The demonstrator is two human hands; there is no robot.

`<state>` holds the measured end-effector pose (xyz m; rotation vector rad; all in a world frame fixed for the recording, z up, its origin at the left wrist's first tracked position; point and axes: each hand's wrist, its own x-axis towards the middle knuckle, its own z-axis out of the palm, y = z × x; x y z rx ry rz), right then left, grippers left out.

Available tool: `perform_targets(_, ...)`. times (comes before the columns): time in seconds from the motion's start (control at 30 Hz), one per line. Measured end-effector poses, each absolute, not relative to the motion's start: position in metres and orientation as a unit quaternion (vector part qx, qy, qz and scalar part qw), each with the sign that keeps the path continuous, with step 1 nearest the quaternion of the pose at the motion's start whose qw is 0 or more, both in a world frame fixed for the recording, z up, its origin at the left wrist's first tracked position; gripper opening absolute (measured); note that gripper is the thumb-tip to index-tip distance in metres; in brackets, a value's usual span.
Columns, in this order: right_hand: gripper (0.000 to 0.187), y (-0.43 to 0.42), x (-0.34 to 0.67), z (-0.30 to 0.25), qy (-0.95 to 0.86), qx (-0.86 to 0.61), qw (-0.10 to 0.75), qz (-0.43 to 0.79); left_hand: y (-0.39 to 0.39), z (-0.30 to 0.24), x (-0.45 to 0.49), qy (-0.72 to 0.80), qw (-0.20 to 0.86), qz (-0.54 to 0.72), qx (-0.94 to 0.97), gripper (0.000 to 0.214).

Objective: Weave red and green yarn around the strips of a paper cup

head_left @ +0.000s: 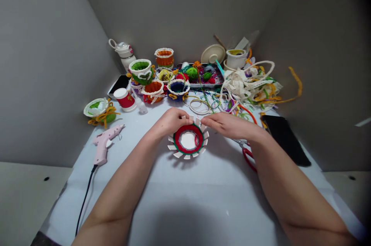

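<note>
A slit cup (188, 140) woven with red and green yarn is at the table (191, 195)'s middle, the left hand (173, 121)'s grip clamped on its far rim; the right hand (223, 124)'s fingertips touch alongside, their hold unclear. Scissors (248, 158) lie by the right forearm.

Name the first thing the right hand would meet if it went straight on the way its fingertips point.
Most likely the right hand would first meet the white tabs on the far rim of the red-and-green woven cup; whether it already touches them is unclear.
</note>
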<state>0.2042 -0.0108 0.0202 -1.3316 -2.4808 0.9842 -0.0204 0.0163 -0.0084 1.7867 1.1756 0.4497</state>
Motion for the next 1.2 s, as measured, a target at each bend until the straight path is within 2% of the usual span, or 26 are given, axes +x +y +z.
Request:
perform_targets(0.1,0.049,-0.01,0.208,0.022,-0.828,-0.452,0.077,0.323,0.015,-0.008,-0.019,0.5,0.416,0.187,0.736,0.031)
perform_targets(0.27,0.032,-0.012,0.21,0.025,-0.845,-0.463,0.097,0.249,0.012,-0.004,-0.016,0.543,0.302,0.173,0.764,0.027)
perform_targets(0.53,0.021,-0.023,0.197,0.027,-0.875,-0.44,0.15,0.138,0.014,-0.009,-0.015,0.56,0.256,0.156,0.773,0.028)
perform_targets(0.77,0.02,-0.022,0.202,0.026,-0.893,-0.404,0.128,0.153,0.013,-0.001,-0.018,0.57,0.266,0.151,0.763,0.025)
perform_targets(1.0,0.021,-0.013,0.209,0.022,-0.876,-0.437,0.058,0.193,0.018,0.005,-0.026,0.575,0.331,0.194,0.722,0.031)
perform_targets(1.2,0.039,-0.015,0.206,0.028,-0.827,-0.478,0.092,0.282,0.018,0.004,-0.023,0.594,0.322,0.226,0.702,0.029)
